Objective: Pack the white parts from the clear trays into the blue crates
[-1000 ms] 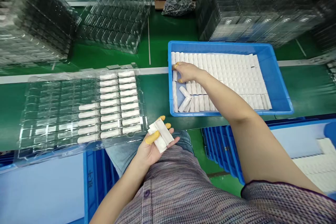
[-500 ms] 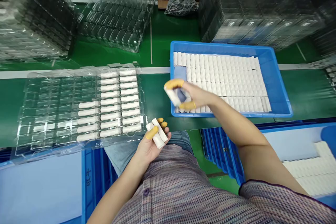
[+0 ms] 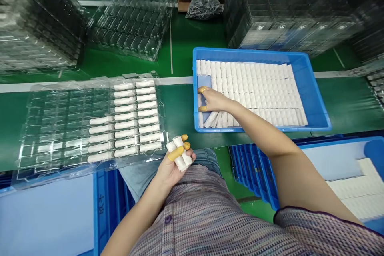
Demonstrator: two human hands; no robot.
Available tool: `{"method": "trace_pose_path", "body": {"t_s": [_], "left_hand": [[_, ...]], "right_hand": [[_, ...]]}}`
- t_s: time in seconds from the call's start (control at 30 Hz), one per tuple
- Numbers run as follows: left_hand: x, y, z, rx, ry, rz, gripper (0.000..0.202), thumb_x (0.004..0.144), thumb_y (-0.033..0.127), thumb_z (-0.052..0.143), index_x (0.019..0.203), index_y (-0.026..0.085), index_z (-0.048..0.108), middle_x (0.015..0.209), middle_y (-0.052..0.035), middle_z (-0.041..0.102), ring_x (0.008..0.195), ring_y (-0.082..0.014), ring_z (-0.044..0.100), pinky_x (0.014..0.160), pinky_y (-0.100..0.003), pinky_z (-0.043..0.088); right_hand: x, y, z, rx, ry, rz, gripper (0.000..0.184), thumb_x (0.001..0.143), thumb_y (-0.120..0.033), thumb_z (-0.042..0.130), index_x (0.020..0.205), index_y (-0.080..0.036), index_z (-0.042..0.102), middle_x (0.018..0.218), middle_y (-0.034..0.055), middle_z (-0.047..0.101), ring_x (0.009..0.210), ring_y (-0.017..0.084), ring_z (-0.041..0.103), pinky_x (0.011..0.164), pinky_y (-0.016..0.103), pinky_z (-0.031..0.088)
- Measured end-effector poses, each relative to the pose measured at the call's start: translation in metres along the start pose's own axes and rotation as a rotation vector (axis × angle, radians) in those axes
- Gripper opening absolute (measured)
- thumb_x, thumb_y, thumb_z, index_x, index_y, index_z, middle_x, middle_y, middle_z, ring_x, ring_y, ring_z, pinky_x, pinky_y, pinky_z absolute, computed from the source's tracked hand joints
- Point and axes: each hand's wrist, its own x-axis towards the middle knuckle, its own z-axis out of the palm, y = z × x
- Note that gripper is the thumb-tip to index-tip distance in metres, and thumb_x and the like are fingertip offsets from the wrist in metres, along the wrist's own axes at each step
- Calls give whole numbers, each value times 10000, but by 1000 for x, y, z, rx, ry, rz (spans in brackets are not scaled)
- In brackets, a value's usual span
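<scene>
My left hand (image 3: 169, 171) is closed around a pair of white cylinders (image 3: 181, 161), held over my lap with the yellow-covered thumb across them. Inside the left end of a blue bin (image 3: 320, 104), my right hand (image 3: 215, 100) has its yellow-covered thumb and finger at the two ends of another white cylinder (image 3: 199, 99), partly hidden by the fingers. Rows of upright-looking white cylinders (image 3: 255, 84) fill most of this bin; a few lean by the hand. Left of my hands, a clear plastic tray (image 3: 66, 100) holds several white cylinders (image 3: 150, 120) in its right-hand columns.
Tall stacks of clear trays stand at the back left (image 3: 54, 24) and back right (image 3: 288, 8). Between them lie a loose clear tray (image 3: 135, 20) and a bag (image 3: 204, 7). More blue bins sit below the table edge, one at lower left (image 3: 96, 212), one at lower right (image 3: 339, 144).
My right hand has moved slightly up and left to the bin's left wall, and the cylinder in its fingers now stands against that wall. The left thumb has shifted over its cylinders.
</scene>
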Motion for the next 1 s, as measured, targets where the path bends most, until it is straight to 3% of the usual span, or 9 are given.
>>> {"method": "trace_pose_path", "body": {"t_s": [0.07,0.27,0.43,0.6,0.7,0.9,1.0], "left_hand": [[0,0,-1,-2,15,10,489,596,122,963,1015,168,716,773,16,685,645,-102,633,750,-306,618],[-1,3,-2,11,50,17,440,632,114,924,1018,170,721,789,12,685,649,-103,633,757,-309,609],[0,4,-2,17,33,-1,429,611,119,934,985,167,730,774,11,689,644,-107,637,743,-301,598],[1,6,-9,6,14,-8,402,629,113,931,976,145,730,777,-4,695,647,-115,646,747,-307,603],[0,8,-11,-9,20,3,400,643,107,921,993,137,730,787,-11,700,648,-117,652,743,-308,607],[-2,11,-13,-27,18,5,355,658,106,908,966,147,736,781,-7,710,639,-119,661,737,-303,611],[-2,15,-18,-34,37,-3,287,722,83,851,970,156,727,812,-21,733,672,-136,696,760,-318,623]], "right_hand": [[7,4,3,-82,-26,-6,846,716,-411,857,1433,-64,572,1488,245,585,1343,423,588,1122,507,492],[7,18,-1,-192,71,4,788,772,-417,788,1453,-85,572,1498,227,585,1379,428,560,1165,535,437],[6,30,4,-102,71,16,741,749,-350,784,1424,-113,590,1432,197,641,1341,413,589,1155,543,450],[9,38,7,47,108,-51,916,630,-340,856,1467,-137,546,1586,204,493,1466,424,473,1220,577,379],[18,38,8,100,125,-91,899,635,-311,851,1463,-153,538,1566,192,516,1447,422,493,1212,598,378],[33,36,4,148,143,18,820,608,-286,868,1356,-92,591,1434,231,591,1391,424,526,1199,587,392],[20,30,-6,265,265,79,860,601,-358,897,1367,-132,578,1453,213,564,1400,424,508,1211,606,371]]}}
